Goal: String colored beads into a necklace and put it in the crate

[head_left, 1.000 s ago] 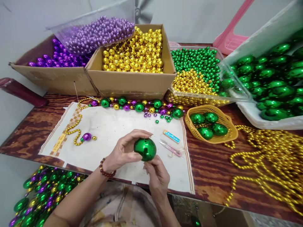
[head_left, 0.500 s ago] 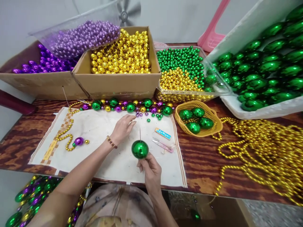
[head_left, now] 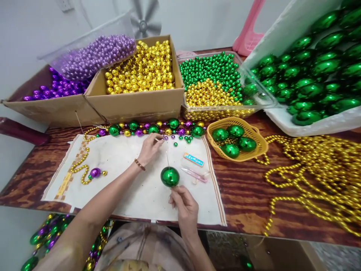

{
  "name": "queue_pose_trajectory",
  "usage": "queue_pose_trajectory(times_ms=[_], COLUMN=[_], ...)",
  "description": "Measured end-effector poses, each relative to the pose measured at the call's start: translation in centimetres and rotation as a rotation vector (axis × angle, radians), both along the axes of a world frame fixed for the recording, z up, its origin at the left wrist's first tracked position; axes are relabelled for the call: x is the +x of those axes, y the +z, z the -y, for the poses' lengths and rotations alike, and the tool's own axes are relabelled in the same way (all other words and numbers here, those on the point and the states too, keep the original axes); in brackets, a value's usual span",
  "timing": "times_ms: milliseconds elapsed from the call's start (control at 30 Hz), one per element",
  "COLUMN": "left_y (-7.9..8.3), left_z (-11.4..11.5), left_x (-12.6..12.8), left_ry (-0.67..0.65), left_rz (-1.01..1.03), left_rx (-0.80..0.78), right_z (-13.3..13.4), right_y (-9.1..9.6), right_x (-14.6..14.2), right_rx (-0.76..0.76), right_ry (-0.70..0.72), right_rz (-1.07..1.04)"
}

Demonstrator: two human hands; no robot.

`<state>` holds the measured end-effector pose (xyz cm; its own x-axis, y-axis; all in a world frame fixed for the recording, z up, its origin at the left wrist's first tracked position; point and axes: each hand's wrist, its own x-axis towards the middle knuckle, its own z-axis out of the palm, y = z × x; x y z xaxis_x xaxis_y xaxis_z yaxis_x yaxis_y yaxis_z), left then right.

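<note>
My left hand (head_left: 150,149) reaches to the towel's far edge, thumb and forefinger closed on a small purple bead, mostly covered by the fingertips. Another small purple bead (head_left: 173,137) lies just right of them, near several small green beads (head_left: 186,139). My right hand (head_left: 186,205) pinches the lower end of a needle under a large green ball (head_left: 170,177). The needle (head_left: 168,159) passes through this ball and sticks up above it. A bead string (head_left: 153,129) of green, purple and gold lies along the back of the white towel (head_left: 121,180).
Scissors (head_left: 194,175) and a blue-orange packet (head_left: 193,159) lie on the towel. A yellow basket (head_left: 262,148) holds green balls. Gold bead strands (head_left: 318,180) cover the right side. Behind stand a cardboard box (head_left: 135,105), a clear tub (head_left: 225,111) and a white foam box (head_left: 299,130).
My left hand has moved slightly right among the purple beads, and its fingers have closed. My right hand still holds the needle with the green ball. The whole view has shifted slightly.
</note>
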<state>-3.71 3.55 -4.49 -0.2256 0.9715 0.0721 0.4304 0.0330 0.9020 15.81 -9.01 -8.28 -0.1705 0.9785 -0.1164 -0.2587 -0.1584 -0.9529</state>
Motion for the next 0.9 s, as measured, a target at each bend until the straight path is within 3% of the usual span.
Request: queue_pose_trajectory(times_ms=[100,167,233,467,900], left_y=[2.0,3.2,3.9,4.0,3.4], left_z=[2.5,4.0,5.2,6.5,6.9], left_x=[0.2,0.5,0.6,0.4,-0.3], left_ry=[-0.013,-0.016,-0.005,-0.005,0.004], left_rz=[0.726,1.000,1.142,1.310,1.288], left_rx=[-0.085,-0.136,-0.145,-0.118,-0.076], right_z=[-0.3,-0.4,-0.4,-0.2,0.0], right_y=[0.5,0.9,1.2,2.0,3.2], right_x=[0.3,0.5,0.6,1.0,0.8], right_rx=[0.052,0.093,0.130,0.191,0.131], right_ry=[-0.007,0.000,0.017,0.076,0.095], right_rz=[0.024,0.043,0.069,0.163,0.250])
